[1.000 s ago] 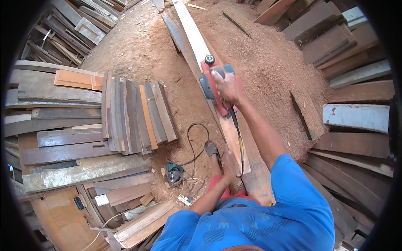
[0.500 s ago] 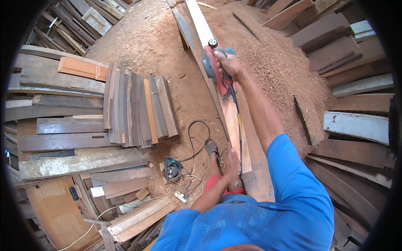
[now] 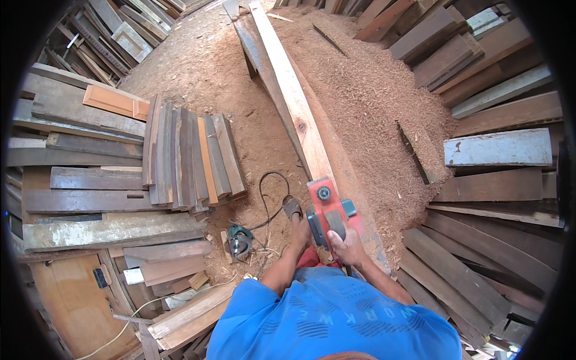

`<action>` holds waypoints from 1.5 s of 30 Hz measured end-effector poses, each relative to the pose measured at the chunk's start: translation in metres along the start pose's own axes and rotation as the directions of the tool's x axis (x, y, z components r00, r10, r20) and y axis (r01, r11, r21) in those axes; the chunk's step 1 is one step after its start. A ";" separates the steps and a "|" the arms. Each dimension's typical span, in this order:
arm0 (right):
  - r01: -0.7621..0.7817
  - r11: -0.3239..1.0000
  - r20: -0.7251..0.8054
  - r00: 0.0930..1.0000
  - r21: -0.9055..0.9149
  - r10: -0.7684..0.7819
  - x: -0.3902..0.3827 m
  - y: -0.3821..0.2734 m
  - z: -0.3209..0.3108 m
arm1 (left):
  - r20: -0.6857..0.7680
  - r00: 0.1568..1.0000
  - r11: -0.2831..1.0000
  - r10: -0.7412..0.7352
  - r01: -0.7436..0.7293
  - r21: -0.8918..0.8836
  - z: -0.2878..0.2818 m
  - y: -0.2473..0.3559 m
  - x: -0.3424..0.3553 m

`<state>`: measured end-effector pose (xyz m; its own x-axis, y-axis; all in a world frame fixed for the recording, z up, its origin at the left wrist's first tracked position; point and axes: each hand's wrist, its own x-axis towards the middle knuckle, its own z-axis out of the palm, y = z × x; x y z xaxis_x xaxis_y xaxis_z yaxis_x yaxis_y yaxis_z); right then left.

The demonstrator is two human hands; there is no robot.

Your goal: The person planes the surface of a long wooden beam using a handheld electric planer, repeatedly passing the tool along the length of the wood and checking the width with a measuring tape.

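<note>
My right hand (image 3: 349, 247) is wrapped round the rear handle of a red and grey electric planer (image 3: 326, 204). The planer rests on the near end of a long pale wooden board (image 3: 299, 120), which has a dark knot partway along. Beneath the board runs a worn, narrow bench (image 3: 252, 45). My left hand (image 3: 304, 234) is close to the planer's left side, by the near end of the board. Its fingers are mostly hidden there, so their pose does not show.
Wood shavings (image 3: 366, 108) lie heaped right of the bench. A green power tool (image 3: 240, 241) sits on the ground at the left, with a black cord (image 3: 262, 191) beside it. Stacked planks (image 3: 192, 156) stand left, and more boards (image 3: 498, 147) line the right. My sandalled foot (image 3: 292, 207) is beside the bench.
My right hand has drawn the planer back along the board, from far out to close by my body. My left hand has shifted slightly left. The view has shifted a little.
</note>
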<state>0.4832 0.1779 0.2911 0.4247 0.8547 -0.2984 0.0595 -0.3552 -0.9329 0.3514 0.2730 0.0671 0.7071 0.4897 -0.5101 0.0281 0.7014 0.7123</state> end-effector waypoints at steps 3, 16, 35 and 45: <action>0.100 0.991 -0.107 0.988 -0.087 -0.109 0.008 0.004 0.006 | 0.101 0.982 0.803 -0.158 0.068 0.592 0.019 -0.014 -0.041; 0.110 0.993 -0.044 0.993 -0.041 -0.112 0.323 -0.097 0.040 | 0.082 0.996 0.682 0.027 -0.078 0.727 -0.066 -0.007 -0.006; 0.041 0.991 0.018 0.999 0.129 -0.044 0.528 -0.152 0.044 | -0.267 0.961 0.794 0.068 0.110 0.598 -0.111 0.042 0.047; -0.001 0.999 0.021 1.000 -0.054 0.003 0.253 -0.095 0.007 | -0.171 0.981 0.520 0.090 0.100 0.848 -0.074 0.020 -0.036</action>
<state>0.5785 0.4312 0.3028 0.4056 0.8617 -0.3050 0.1079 -0.3765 -0.9201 0.2738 0.3080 0.0638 0.5752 0.6322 -0.5191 0.6850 -0.0255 0.7281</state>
